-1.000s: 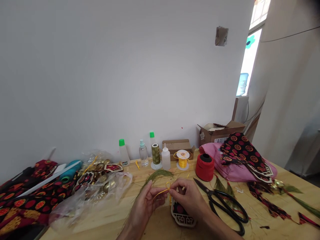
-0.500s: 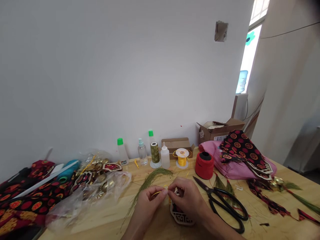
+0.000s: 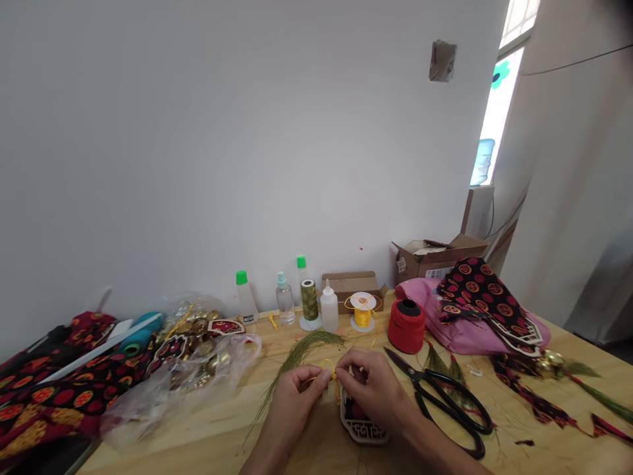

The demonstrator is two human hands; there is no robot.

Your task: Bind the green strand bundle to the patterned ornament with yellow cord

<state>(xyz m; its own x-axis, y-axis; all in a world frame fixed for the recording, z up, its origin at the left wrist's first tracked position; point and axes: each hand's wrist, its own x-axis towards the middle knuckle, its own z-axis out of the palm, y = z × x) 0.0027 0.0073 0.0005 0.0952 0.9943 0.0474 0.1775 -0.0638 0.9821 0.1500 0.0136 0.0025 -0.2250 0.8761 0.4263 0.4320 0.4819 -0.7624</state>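
Between my fingertips is a thin yellow cord (image 3: 328,363), looped and knotted at the top. My left hand (image 3: 297,400) pinches it from the left, thumb against forefinger. From the other side my right hand (image 3: 372,384) pinches the same cord. Under my right hand lies a pale-framed ornament (image 3: 364,430) with a cut-out lattice and dark patterned fabric, partly covered by the hand. A bundle of green tassel threads (image 3: 291,359) curves across the table behind my left hand. Black-handled scissors (image 3: 435,389) rest open just right of my right hand.
Along the wall stand a green thread spool (image 3: 309,301), a white squeeze bottle (image 3: 329,310), a yellow cord spool (image 3: 363,311) and a red thread cone (image 3: 406,328). Left is a plastic bag with brass bells (image 3: 212,363); right, pink cloth (image 3: 445,333) under patterned fabric (image 3: 477,290).
The yellow cord now shows a raised loop and small knot between my fingertips. My hands stay close together. The view has shifted slightly, moving the table items a little right.
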